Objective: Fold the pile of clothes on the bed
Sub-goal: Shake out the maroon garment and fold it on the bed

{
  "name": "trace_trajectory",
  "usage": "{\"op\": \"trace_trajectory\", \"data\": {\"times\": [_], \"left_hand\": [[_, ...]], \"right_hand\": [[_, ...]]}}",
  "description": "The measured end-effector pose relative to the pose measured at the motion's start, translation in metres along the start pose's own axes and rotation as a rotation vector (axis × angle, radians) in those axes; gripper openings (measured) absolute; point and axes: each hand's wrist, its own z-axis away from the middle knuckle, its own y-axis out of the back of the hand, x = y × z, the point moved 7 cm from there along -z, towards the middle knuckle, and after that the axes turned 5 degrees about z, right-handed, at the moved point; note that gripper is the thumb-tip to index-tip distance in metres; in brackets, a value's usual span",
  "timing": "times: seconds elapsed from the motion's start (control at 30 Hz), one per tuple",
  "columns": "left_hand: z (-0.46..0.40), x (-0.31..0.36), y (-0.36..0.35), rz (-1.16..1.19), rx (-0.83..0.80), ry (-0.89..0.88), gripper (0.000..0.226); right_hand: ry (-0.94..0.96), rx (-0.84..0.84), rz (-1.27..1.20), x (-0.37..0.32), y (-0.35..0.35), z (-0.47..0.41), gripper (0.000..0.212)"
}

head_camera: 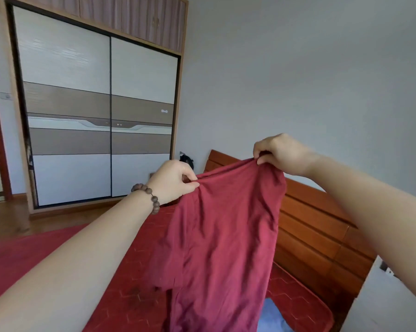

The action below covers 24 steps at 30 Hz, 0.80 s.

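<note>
Dark-red garment (223,236) is pinched along its top edge by left hand (175,180) and right hand (280,154), each grip closed on cloth; its length hangs straight down over the bed (58,248), near side

A wardrobe (101,111) with 2 sliding doors stands against pale walls (298,68) on wood flooring (8,221).

Dark red garment (223,236) — red hexagon-quilted bedspread (135,298) — blue cloth (271,317).
</note>
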Motion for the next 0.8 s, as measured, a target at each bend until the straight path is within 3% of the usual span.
{"op": "trace_trajectory", "data": {"times": [0.07,0.17,0.3,0.4,0.6,0.8], "left_hand": [[0.006,-0.003,0.002,0.044,0.012,0.024,0.008],[0.022,-0.011,-0.013,0.044,-0.079,0.067,0.009],[0.037,-0.017,-0.011,0.16,0.006,0.104,0.017],[0.053,-0.023,-0.02,0.173,0.04,0.135,0.018],[0.084,-0.042,-0.05,-0.018,0.173,0.187,0.046],[0.112,-0.053,-0.102,-0.078,0.084,0.324,0.033]], "right_hand": [[-0.005,0.028,-0.012,0.001,0.002,-0.006,0.003],[0.004,-0.115,0.024,-0.009,-0.012,-0.016,0.009],[-0.039,-0.049,0.0,-0.015,-0.001,-0.034,0.027],[-0.017,-0.072,0.008,-0.025,0.0,-0.045,0.018],[0.042,-0.115,-0.027,-0.047,-0.008,-0.055,0.012],[0.038,-0.138,-0.016,-0.046,-0.019,-0.051,0.01]]}}
